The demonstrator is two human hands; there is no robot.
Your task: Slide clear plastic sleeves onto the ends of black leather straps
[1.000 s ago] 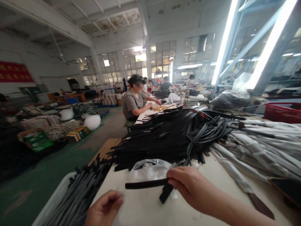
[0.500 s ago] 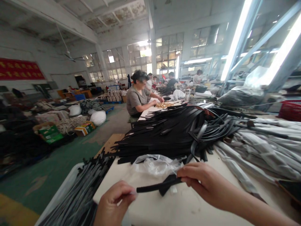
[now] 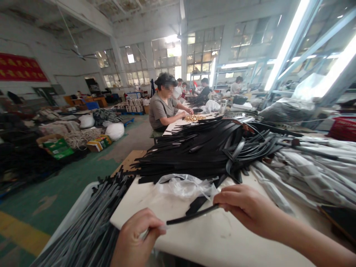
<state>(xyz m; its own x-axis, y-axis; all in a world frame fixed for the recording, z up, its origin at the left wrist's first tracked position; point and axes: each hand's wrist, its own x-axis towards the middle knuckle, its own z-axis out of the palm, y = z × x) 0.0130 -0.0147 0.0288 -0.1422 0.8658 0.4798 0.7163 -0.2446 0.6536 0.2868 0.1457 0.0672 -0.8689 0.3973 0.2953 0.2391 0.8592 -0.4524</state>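
Head view, only one angle here; looking down a long white table (image 3: 222, 244) in a big workshop. Right hand (image 3: 244, 209) pinching the far end of a thin black strap (image 3: 191, 216); fingers closed on it, thumb underneath. Left hand (image 3: 139, 237) closed around the near end of the same strap, right at the table's front edge; something pale and thin poking out between those fingers, too blurred to identify. Hands well apart, strap stretched between them, slanting up toward the right, raised just off the table. Second short black strap piece (image 3: 198, 203) lying flat just behind it, near the right hand's fingertips. Crumpled clear plastic bag (image 3: 185, 185) sitting behind that, between the hands and the big heap of black straps (image 3: 203, 148); heap fanned out across the middle of the table. Bundles of grey wrapped strips (image 3: 314, 174) spread over the right side, touching the heap's edge. Off the left front corner, a pale bin (image 3: 72, 213) stuffed with more dark straps (image 3: 91, 230), ends sticking out toward the table. Further back at the same table, another person in a grey shirt (image 3: 159, 109) seated, both hands near a small pile of gold-coloured bits (image 3: 193, 118); more people behind, too small to make out. Green floor (image 3: 55, 196) on the left with boxes and white sacks (image 3: 114, 130); red banner (image 3: 19, 68) on the far wall.
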